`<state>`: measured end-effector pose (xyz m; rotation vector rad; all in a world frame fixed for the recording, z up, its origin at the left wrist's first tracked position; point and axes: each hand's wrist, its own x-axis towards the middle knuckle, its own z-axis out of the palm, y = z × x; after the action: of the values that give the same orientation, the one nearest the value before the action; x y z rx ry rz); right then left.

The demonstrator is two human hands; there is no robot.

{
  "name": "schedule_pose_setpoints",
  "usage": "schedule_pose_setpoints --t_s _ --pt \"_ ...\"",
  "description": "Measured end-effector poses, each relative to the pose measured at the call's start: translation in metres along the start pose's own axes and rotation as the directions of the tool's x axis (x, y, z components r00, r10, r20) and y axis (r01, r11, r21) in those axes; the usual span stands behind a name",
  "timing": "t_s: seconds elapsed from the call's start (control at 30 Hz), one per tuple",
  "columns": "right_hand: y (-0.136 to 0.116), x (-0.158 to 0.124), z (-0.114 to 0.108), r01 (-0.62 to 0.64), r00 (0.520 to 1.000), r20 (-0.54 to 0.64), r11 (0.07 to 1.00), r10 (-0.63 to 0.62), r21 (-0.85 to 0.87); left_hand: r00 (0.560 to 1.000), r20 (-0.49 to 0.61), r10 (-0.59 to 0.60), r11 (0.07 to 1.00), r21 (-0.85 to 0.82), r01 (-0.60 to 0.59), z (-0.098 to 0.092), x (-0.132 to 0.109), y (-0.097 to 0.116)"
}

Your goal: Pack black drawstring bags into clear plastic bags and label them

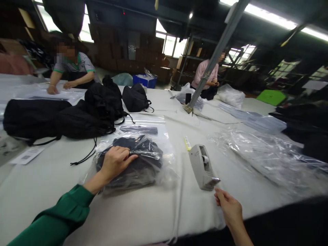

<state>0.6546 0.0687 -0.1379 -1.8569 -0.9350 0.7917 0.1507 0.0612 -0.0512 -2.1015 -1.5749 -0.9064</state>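
Fingers (129,158) of the left hand (115,163) rest apart, pressed on the bagged garment (146,162). On the right hand (230,208) they pinch together beside the tape dispenser (203,167) on the bench (143,215).

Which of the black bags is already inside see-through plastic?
The folded black fabric bag under the left hand, inside clear plastic; the black drawstring bags behind it lie bare.

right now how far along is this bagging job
Done: one dark item sits inside the clear bag. In hand: the left hand presses on that bag, the right hand is just short of the tape dispenser, not touching it. Still to do: no tape shows on the bag, and the black bags piled beyond lie unwrapped.
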Motion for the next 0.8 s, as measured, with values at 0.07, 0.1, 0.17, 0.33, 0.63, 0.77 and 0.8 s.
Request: schedule_pose_setpoints --t_s 0.07,0.1,0.17,0.33,0.63,0.77,0.8 --pt "0.013 -0.001 -0.007 -0.02 1.0 -0.011 0.996 0.019 -0.085 1.0 -0.02 -0.007 1.0 0.002 0.007 0.001 -0.001 0.0" --pt "0.017 -0.002 -0.011 -0.028 0.999 -0.026 0.991 0.025 -0.129 1.0 -0.029 -0.006 1.0 0.002 0.007 0.001 -0.002 0.0" --pt "0.012 -0.01 -0.016 0.01 1.0 -0.014 0.979 -0.013 -0.206 0.999 -0.038 -0.002 1.0 -0.003 0.002 0.002 -0.003 0.0" --pt "-0.112 -0.06 0.003 0.577 0.793 0.407 0.773 -0.453 -0.264 1.0 -0.023 -0.004 1.0 -0.016 0.003 0.002 -0.001 -0.002" --pt "-0.329 -0.142 0.124 0.868 -0.448 0.875 0.142 -0.184 0.475 0.999 0.034 -0.017 1.0 -0.016 0.018 -0.001 0.004 -0.002" --pt "-0.333 -0.135 0.181 0.929 -0.34 0.939 -0.139 0.051 0.344 1.0 0.009 -0.011 1.0 0.007 0.011 0.001 0.004 -0.004" --pt "-0.332 -0.133 0.19 0.93 -0.278 0.958 -0.229 0.069 0.286 1.0 0.001 -0.006 1.0 0.01 0.006 0.002 0.004 -0.004"
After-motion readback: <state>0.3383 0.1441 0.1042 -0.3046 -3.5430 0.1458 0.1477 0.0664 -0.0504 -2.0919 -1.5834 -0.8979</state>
